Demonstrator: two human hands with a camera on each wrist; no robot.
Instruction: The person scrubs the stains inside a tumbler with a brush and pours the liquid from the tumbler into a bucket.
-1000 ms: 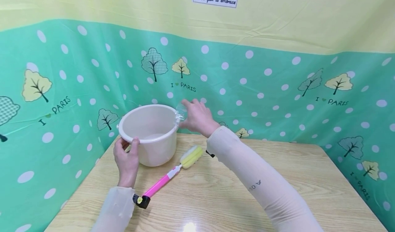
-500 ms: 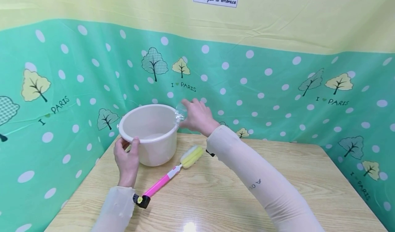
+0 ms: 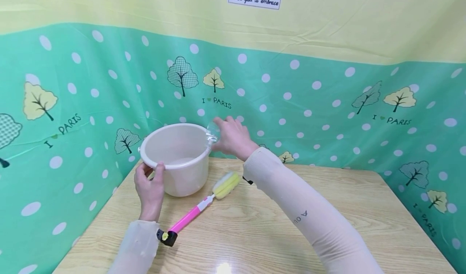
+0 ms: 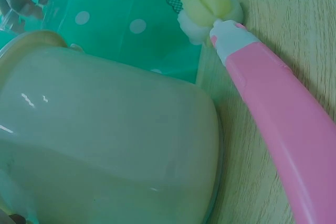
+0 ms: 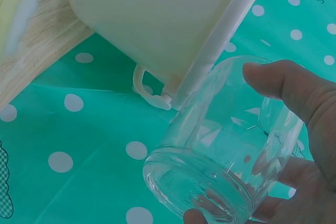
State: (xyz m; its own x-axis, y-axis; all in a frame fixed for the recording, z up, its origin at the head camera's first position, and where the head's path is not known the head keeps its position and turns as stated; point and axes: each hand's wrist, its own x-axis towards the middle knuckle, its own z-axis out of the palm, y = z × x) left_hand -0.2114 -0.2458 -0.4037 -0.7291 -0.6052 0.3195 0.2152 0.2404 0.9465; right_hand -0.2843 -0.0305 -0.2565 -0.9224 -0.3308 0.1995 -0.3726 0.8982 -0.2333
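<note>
In the head view, a white plastic bucket (image 3: 185,177) stands on the wooden table at the left. My left hand (image 3: 150,191) grips its near-left rim between thumb and fingers. My right hand (image 3: 233,138) holds a clear drinking glass (image 3: 212,133) tilted at the bucket's right rim. The right wrist view shows the thumb along one side of the glass (image 5: 226,145) and fingers round the other, its thick base at lower left. A brush (image 3: 191,217) with a pink handle and yellow-and-white sponge head lies in front of the bucket. Whether liquid is in the bucket, I cannot tell.
A green and yellow printed curtain (image 3: 313,104) hangs behind and along the sides of the table (image 3: 276,225). Close to the bucket's base lies the sponge head (image 3: 225,185). A small handle loop (image 5: 149,87) sits on the bucket's side below its rim.
</note>
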